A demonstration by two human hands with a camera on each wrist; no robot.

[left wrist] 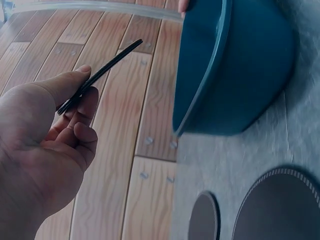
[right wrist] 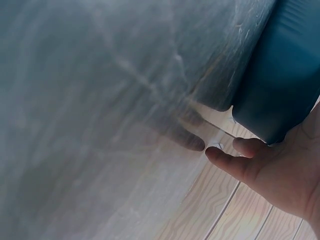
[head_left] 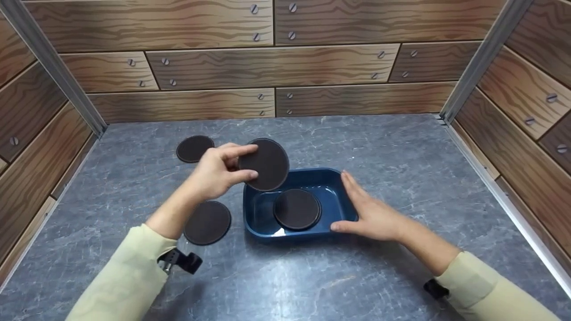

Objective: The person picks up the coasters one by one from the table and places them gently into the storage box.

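In the head view my left hand (head_left: 218, 171) pinches a dark brown round coaster (head_left: 267, 166) by its left edge, above the back left rim of a blue rectangular tub (head_left: 263, 234). Edge-on in the left wrist view, the coaster (left wrist: 112, 65) sits between thumb and fingers. Inside the tub lies a small stack of matching coasters (head_left: 297, 208). My right hand (head_left: 372, 214) rests along the tub's right end, fingers fairly straight at the back corner and thumb at the front rim. The right wrist view has this hand (right wrist: 280, 170) beside the tub's outer wall (right wrist: 280, 75).
Two more coasters lie on the grey marbled table (head_left: 285, 281): one at the back left (head_left: 195, 148), one left of the tub (head_left: 208, 223), with stitching along its edge. Wood-patterned panels (head_left: 267, 67) enclose the table at the back and sides.
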